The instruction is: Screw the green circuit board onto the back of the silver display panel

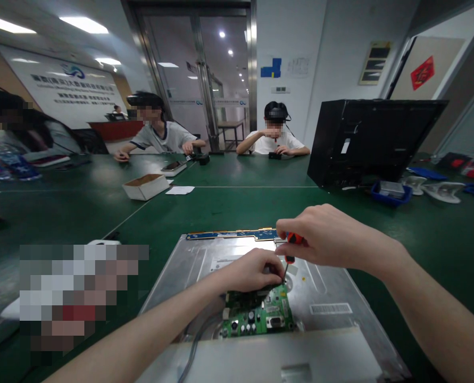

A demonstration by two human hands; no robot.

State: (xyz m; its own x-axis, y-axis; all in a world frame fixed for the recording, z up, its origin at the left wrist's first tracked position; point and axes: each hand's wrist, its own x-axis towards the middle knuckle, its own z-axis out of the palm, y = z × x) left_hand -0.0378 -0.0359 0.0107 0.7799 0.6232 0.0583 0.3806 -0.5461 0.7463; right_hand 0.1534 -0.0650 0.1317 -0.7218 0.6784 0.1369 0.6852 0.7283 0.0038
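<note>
My right hand [320, 236] grips a screwdriver with a red and black handle [294, 239]. Its thin shaft points down at the upper right corner of a green circuit board [256, 316]. My left hand [256, 270] is closed at that same corner, fingertips pinched beside the screwdriver's tip; what they hold, if anything, is hidden. Under the board lies the metal back of a flat display panel [332, 290]. A narrow blue circuit strip [224, 234] runs along the panel's far edge. From the board's left side a grey cable [197, 343] curves toward me.
A black monitor casing [372, 141] stands at the back right, near a blue tray [391, 192]. An open white box [146, 186] sits back left on the green table [237, 205]. Several people sit around it. Something at left is blurred by pixels.
</note>
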